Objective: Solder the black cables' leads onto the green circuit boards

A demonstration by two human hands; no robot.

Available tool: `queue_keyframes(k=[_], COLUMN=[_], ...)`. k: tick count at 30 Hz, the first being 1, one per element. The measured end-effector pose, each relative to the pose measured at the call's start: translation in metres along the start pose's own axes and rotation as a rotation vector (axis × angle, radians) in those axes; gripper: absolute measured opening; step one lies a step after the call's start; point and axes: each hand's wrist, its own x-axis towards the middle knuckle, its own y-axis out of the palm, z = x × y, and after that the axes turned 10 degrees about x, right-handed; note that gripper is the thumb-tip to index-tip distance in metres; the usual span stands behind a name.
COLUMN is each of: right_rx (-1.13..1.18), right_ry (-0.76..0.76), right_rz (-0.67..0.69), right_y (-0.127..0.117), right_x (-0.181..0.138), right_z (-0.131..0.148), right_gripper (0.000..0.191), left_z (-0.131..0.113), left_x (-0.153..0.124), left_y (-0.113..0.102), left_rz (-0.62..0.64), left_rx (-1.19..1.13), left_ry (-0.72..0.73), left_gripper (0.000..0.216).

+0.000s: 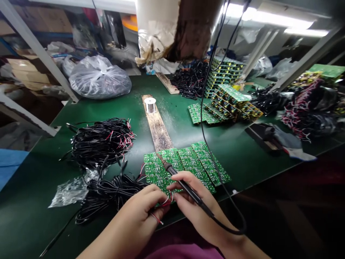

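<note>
My right hand [192, 203] is closed round a black soldering iron [179, 178], held like a pen, with its tip over the leftmost of several green circuit boards [188, 163] laid side by side near the table's front edge. My left hand [142, 208] pinches thin red and black wires [164, 203] at the near edge of that board. The iron's black cord [215, 108] rises from my right wrist toward the top of the view.
Bundles of black cable [102, 142] lie at the left, a second bundle [110, 192] by my left hand. A wooden strip [157, 126] bears a solder spool [150, 105]. Stacked green boards [229, 100] stand at the back right, a plastic bag [98, 77] at the back left.
</note>
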Motion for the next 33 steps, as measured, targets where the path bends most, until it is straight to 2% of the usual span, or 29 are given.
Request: queue_keyframes(k=[4,10,18,21,27,30,33], right_rx=[-0.024,-0.085,-0.170,-0.202,-0.230,-0.238,-0.241], right_ry=[-0.041,-0.205,-0.221,-0.229,-0.247,-0.249,-0.250], right_rz=[0.006,-0.023,-0.021,-0.033,-0.013,-0.013,-0.012], right_y=[-0.002,-0.005,-0.009,-0.006,0.001,0.000,-0.001], right_x=[0.003,-0.001,-0.016,-0.018,-0.018,-0.019,-0.020], right_z=[0.002,-0.002,-0.008,-0.011,-0.017,-0.017,-0.018], right_gripper=[0.042,0.047,0.049,0.049,0.046,0.045,0.047], left_z=[0.000,0.001,0.006,0.003,0.000,0.000,-0.002], left_x=[-0.001,0.001,0.005,0.004,0.005,0.006,0.007], left_y=[-0.002,-0.004,0.002,0.004,0.017,0.021,0.021], left_rz=[0.020,0.015,-0.045,-0.034,-0.118,-0.141,-0.143], left_rx=[0.013,-0.008,-0.059,0.051,0.524,0.483,0.354], left_ry=[0.004,-0.020,0.007,0.002,0.068,0.059,-0.037], left_gripper=[0.019,0.016,0.010,0.008,0.015,0.016,0.017])
